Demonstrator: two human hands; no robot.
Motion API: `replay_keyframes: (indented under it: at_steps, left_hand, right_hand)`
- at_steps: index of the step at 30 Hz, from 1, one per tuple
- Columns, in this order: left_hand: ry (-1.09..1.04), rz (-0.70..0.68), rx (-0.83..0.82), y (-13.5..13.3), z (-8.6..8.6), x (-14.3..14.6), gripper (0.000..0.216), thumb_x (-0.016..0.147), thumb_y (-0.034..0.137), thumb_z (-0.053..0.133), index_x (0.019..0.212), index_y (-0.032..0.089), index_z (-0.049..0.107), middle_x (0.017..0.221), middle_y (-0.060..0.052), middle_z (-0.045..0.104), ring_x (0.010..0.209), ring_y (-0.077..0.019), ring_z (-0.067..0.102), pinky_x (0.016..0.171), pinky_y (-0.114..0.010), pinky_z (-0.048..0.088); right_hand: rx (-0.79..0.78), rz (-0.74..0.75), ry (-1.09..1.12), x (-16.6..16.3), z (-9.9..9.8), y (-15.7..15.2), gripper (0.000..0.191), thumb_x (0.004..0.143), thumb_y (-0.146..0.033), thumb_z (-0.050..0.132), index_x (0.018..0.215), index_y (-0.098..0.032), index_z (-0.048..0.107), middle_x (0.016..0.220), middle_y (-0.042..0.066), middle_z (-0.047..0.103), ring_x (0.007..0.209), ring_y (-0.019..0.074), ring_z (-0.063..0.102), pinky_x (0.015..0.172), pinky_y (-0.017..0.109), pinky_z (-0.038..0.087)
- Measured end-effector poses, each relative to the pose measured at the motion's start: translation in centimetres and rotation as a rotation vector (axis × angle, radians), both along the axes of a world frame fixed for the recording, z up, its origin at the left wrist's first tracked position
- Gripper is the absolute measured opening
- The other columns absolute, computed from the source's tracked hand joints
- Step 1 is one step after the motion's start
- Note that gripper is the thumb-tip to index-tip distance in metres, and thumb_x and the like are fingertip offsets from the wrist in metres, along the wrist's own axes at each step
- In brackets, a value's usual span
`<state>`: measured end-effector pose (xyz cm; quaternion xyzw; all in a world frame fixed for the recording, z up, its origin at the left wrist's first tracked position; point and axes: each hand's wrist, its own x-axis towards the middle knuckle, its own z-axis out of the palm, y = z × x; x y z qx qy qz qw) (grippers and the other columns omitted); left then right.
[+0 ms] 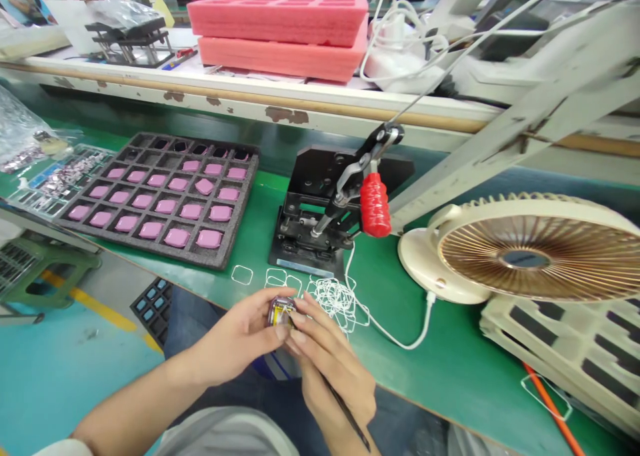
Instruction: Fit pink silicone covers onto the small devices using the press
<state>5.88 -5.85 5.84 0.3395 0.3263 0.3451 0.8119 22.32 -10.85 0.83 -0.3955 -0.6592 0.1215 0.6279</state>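
A small smartwatch case (281, 309), squarish with a dark rim and yellow and metallic parts inside, is held up at the table's front edge. My left hand (253, 329) is closed around it, thumb at the near side and fingers behind. My right hand (335, 363) has its fingertips against the case's right side. A thin dark stick-like tool (345, 406) runs through my right hand and sticks out below; its tip is hidden. Just behind the hands lie a heap of white ring gaskets (337, 299) and a few loose white gaskets (243, 275).
A grey foam tray (231, 233) of pink-covered pieces lies left, beside a clear parts tray (60, 183). A black clamp press (310, 243) with a red handle (375, 206) stands behind the gaskets. A fan (520, 256) is at right; pink foam trays (280, 26) sit on the shelf.
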Motion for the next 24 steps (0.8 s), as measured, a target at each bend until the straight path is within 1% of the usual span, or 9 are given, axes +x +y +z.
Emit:
replay_keyframes:
  at_steps: [2, 4, 7, 10, 13, 15, 17, 20, 24]
  left_hand:
    - [-0.085, 0.016, -0.101, 0.2, -0.2, 0.1, 0.037, 0.093, 0.027, 0.083, 0.13, 0.023, 0.078, 0.121, -0.011, 0.08, 0.105, -0.0204, 0.075, 0.093, -0.033, 0.059]
    - [-0.12, 0.058, -0.167, 0.4, -0.4, 0.1, 0.033, 0.095, 0.026, 0.08, 0.128, 0.019, 0.078, 0.123, -0.015, 0.08, 0.101, -0.0233, 0.076, 0.087, -0.035, 0.06]
    - [-0.125, 0.097, -0.189, 0.9, -0.8, 0.2, 0.033, 0.097, 0.023, 0.076, 0.129, 0.017, 0.077, 0.131, -0.02, 0.077, 0.106, -0.0292, 0.077, 0.087, -0.039, 0.059]
    - [-0.114, 0.116, -0.181, 1.2, -1.4, -0.1, 0.038, 0.101, 0.026, 0.071, 0.137, 0.014, 0.073, 0.135, -0.022, 0.075, 0.11, -0.0321, 0.077, 0.091, -0.043, 0.058]
    - [-0.073, 0.134, -0.176, 1.4, -1.8, -0.3, 0.045, 0.103, 0.029, 0.07, 0.145, 0.014, 0.068, 0.137, -0.022, 0.074, 0.113, -0.0328, 0.076, 0.097, -0.047, 0.057]
    - [-0.05, 0.134, -0.185, 1.4, -1.9, -0.4, 0.047, 0.102, 0.031, 0.071, 0.147, 0.016, 0.067, 0.135, -0.021, 0.075, 0.113, -0.0318, 0.076, 0.098, -0.047, 0.058]
    - [-0.041, 0.13, -0.193, 1.3, -2.1, -0.4, 0.048, 0.101, 0.031, 0.073, 0.147, 0.017, 0.067, 0.132, -0.02, 0.077, 0.11, -0.0297, 0.077, 0.097, -0.045, 0.058]
    - [-0.051, 0.136, -0.194, 1.1, -2.5, -0.4, 0.045, 0.098, 0.029, 0.078, 0.141, 0.019, 0.072, 0.13, -0.018, 0.077, 0.108, -0.0284, 0.077, 0.089, -0.039, 0.06]
    - [-0.106, 0.16, -0.207, 0.8, -3.5, 0.1, 0.035, 0.092, 0.028, 0.084, 0.126, 0.02, 0.08, 0.125, -0.017, 0.079, 0.105, -0.0291, 0.078, 0.079, -0.034, 0.058]
  right_hand:
    - [0.01, -0.038, 0.04, -0.1, -0.2, -0.3, 0.034, 0.095, 0.001, 0.072, 0.121, -0.02, 0.077, 0.124, 0.009, 0.078, 0.125, 0.0341, 0.073, 0.105, 0.064, 0.064]
    - [0.008, -0.108, 0.115, 0.0, -0.3, -0.6, 0.034, 0.095, 0.002, 0.071, 0.118, -0.022, 0.077, 0.124, 0.007, 0.079, 0.123, 0.0341, 0.074, 0.102, 0.063, 0.066]
    - [-0.005, -0.278, 0.197, 0.7, -0.2, -1.0, 0.038, 0.092, 0.003, 0.072, 0.118, -0.025, 0.078, 0.125, 0.006, 0.079, 0.119, 0.0334, 0.076, 0.1, 0.06, 0.067]
    - [-0.102, -0.404, 0.138, 2.6, -0.1, -0.4, 0.032, 0.093, -0.002, 0.076, 0.116, -0.024, 0.081, 0.124, 0.007, 0.079, 0.111, 0.0298, 0.079, 0.099, 0.051, 0.067]
    - [-0.292, -0.379, -0.015, 5.0, -0.1, 0.7, 0.016, 0.098, -0.017, 0.078, 0.111, -0.024, 0.083, 0.115, 0.006, 0.081, 0.103, 0.0247, 0.08, 0.098, 0.041, 0.066]
    - [-0.363, -0.367, -0.092, 6.3, -0.2, 1.3, 0.011, 0.1, -0.025, 0.077, 0.108, -0.024, 0.083, 0.111, 0.006, 0.082, 0.102, 0.0232, 0.079, 0.098, 0.039, 0.065]
    - [-0.385, -0.389, -0.116, 7.1, -0.2, 1.6, 0.011, 0.101, -0.03, 0.076, 0.107, -0.023, 0.083, 0.11, 0.006, 0.081, 0.1, 0.0221, 0.078, 0.096, 0.037, 0.065]
    - [-0.394, -0.411, -0.137, 7.8, 0.0, 1.5, 0.015, 0.103, -0.036, 0.074, 0.103, -0.023, 0.082, 0.106, 0.006, 0.081, 0.096, 0.0214, 0.078, 0.091, 0.033, 0.065]
    - [-0.42, -0.423, -0.15, 8.9, 0.3, 0.0, 0.03, 0.109, -0.043, 0.061, 0.106, -0.022, 0.081, 0.108, 0.008, 0.081, 0.093, 0.0217, 0.08, 0.082, 0.027, 0.066]
